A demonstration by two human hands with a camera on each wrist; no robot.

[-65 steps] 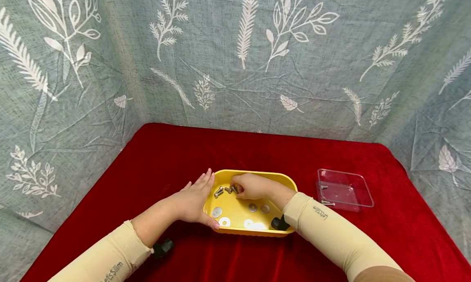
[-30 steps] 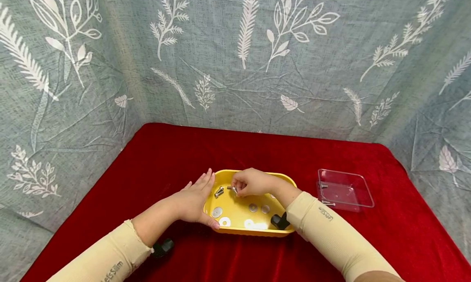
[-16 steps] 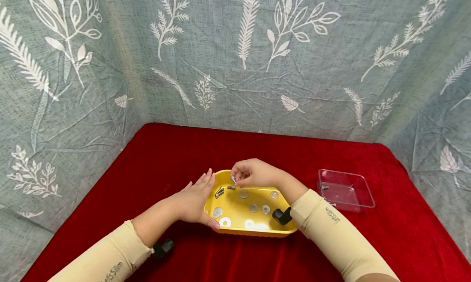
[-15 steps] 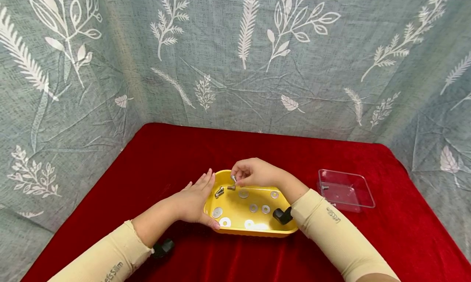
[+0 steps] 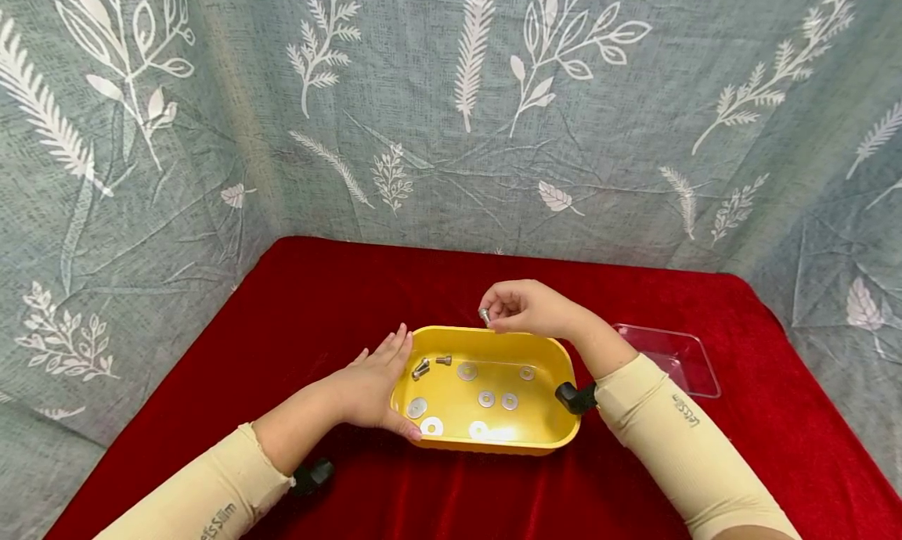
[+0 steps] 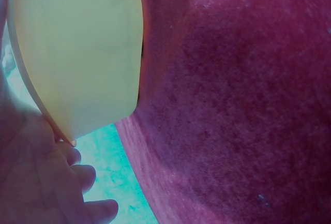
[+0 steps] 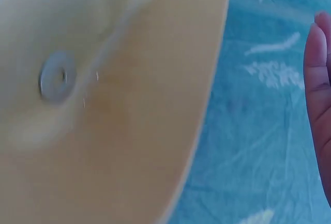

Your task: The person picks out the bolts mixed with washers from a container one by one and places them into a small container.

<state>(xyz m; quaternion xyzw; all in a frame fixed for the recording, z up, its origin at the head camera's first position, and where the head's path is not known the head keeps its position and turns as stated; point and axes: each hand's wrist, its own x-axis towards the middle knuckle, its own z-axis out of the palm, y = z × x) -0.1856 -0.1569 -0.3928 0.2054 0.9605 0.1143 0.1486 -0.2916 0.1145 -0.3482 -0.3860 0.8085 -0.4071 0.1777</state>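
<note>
In the head view, a yellow plastic tray [image 5: 454, 408] lies on the table. My left hand [image 5: 361, 390] rests against its left end with fingers extended and the thumb on the front rim. My right hand [image 5: 535, 311] pinches a silver bolt [image 5: 485, 316] just above the far rim. Several more bolts [image 5: 420, 369] lie at the tray's left end, one bolt [image 5: 444, 360] slightly apart. Flat washers [image 5: 467, 372] of differing sizes are spread over its floor. In the right wrist view, a washer [image 7: 58, 76] shows by the tray wall, while the pinched bolt is out of sight.
A clear plastic box [image 5: 662, 331] stands to the right, partly hidden by my right forearm. Red cloth [image 5: 366, 282] covers the table. A patterned curtain [image 5: 437, 164] hangs behind it. Black wrist camera parts [image 5: 576, 397] hang over the tray's right end.
My right hand has lifted a bolt out of the tray and moved up and right with it. More washers show where the hand was. The left hand has stayed put.
</note>
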